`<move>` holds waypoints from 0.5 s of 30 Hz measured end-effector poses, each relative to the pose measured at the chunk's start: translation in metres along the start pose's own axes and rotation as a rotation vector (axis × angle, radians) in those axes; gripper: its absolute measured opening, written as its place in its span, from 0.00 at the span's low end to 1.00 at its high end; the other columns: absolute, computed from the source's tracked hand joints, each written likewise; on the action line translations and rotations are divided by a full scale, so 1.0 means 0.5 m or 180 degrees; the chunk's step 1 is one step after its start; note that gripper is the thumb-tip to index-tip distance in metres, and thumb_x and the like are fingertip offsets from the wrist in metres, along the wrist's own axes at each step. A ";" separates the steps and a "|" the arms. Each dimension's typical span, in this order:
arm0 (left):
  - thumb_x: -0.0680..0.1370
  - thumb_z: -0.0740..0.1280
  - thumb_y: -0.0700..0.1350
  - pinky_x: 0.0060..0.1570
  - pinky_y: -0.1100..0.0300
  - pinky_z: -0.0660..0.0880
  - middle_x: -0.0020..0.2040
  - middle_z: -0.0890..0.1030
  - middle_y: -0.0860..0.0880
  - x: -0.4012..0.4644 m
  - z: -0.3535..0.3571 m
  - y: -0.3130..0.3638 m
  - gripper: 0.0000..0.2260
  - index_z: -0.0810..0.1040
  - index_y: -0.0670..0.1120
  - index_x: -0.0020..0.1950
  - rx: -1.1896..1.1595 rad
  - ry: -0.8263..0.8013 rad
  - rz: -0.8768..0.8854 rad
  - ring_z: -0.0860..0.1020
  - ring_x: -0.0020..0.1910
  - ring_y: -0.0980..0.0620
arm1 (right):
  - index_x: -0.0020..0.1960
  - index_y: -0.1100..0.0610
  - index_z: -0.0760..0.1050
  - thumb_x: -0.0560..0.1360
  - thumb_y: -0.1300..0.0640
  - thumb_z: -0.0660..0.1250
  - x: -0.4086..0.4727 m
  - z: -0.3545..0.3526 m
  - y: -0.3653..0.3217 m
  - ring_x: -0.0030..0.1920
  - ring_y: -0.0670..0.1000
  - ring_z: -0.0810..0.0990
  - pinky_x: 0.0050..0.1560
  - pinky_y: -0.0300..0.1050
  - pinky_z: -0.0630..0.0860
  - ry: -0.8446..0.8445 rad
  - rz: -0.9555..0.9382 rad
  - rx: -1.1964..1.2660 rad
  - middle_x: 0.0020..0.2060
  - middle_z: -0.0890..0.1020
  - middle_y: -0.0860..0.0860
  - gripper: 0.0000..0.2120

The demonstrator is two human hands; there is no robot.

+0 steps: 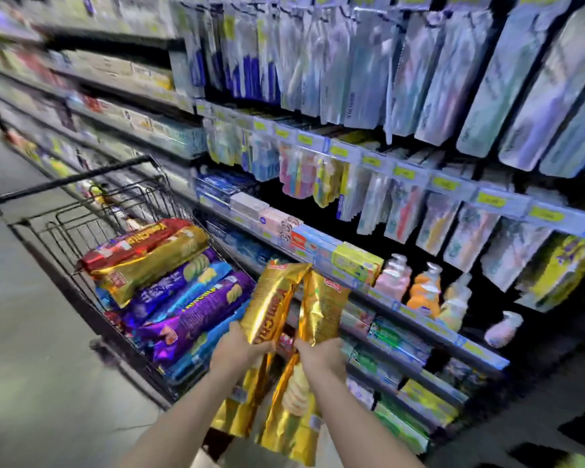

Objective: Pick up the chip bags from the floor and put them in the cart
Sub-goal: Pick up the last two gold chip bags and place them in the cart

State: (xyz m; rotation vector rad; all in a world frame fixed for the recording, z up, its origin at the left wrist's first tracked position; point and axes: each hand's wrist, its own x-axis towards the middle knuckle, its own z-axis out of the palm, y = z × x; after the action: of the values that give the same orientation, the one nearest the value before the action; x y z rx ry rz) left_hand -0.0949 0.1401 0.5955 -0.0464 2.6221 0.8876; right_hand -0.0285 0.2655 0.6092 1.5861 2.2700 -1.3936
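Gold chip bags [274, 305], two, one per hand.

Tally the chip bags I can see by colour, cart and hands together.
Gold bags: 3, one in the cart, one in the left hand, one in the right hand
Purple bags: 2
Blue bags: 2, partly buried
Red bag: 1
Total: 8

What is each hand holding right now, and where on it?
The left hand grips a gold chip bag around its middle; the right hand grips a second gold bag around its middle.
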 end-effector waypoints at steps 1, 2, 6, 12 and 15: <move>0.68 0.72 0.60 0.42 0.57 0.72 0.56 0.78 0.45 0.019 -0.024 -0.015 0.27 0.65 0.45 0.55 0.0064 0.0033 -0.0025 0.74 0.46 0.49 | 0.63 0.61 0.65 0.68 0.43 0.72 -0.009 0.029 -0.021 0.60 0.60 0.78 0.56 0.50 0.74 -0.0065 0.0023 0.0064 0.59 0.79 0.59 0.34; 0.69 0.72 0.60 0.41 0.58 0.71 0.56 0.77 0.45 0.037 -0.046 -0.028 0.28 0.65 0.45 0.57 0.0123 0.0049 -0.0061 0.74 0.46 0.50 | 0.63 0.62 0.65 0.68 0.43 0.72 -0.015 0.058 -0.041 0.59 0.60 0.78 0.57 0.50 0.73 -0.0135 0.0032 0.0144 0.59 0.79 0.59 0.33; 0.68 0.73 0.60 0.43 0.58 0.70 0.57 0.78 0.45 0.116 -0.129 -0.081 0.34 0.66 0.42 0.64 0.0153 0.0082 -0.0134 0.76 0.51 0.48 | 0.64 0.63 0.63 0.69 0.45 0.72 -0.027 0.164 -0.114 0.60 0.61 0.78 0.59 0.51 0.73 -0.0413 0.0116 0.0273 0.61 0.78 0.60 0.34; 0.66 0.74 0.60 0.47 0.55 0.75 0.56 0.78 0.46 0.266 -0.244 -0.152 0.34 0.67 0.44 0.63 0.0071 0.0111 -0.0387 0.77 0.53 0.46 | 0.65 0.64 0.62 0.69 0.46 0.73 0.006 0.324 -0.257 0.62 0.62 0.76 0.61 0.51 0.71 -0.0604 0.0092 0.0140 0.63 0.76 0.62 0.35; 0.66 0.73 0.60 0.49 0.54 0.76 0.57 0.78 0.45 0.348 -0.291 -0.172 0.35 0.66 0.44 0.65 0.0072 0.0206 -0.0523 0.78 0.54 0.46 | 0.66 0.65 0.61 0.70 0.48 0.73 0.037 0.403 -0.334 0.62 0.62 0.76 0.60 0.50 0.72 -0.0696 0.0058 0.0119 0.63 0.75 0.63 0.35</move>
State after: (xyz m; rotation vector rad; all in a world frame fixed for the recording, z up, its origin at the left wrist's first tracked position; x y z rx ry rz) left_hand -0.2929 0.0000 0.5901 -0.2848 2.6418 0.8123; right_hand -0.2519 0.1299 0.5869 1.3827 2.1117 -1.5294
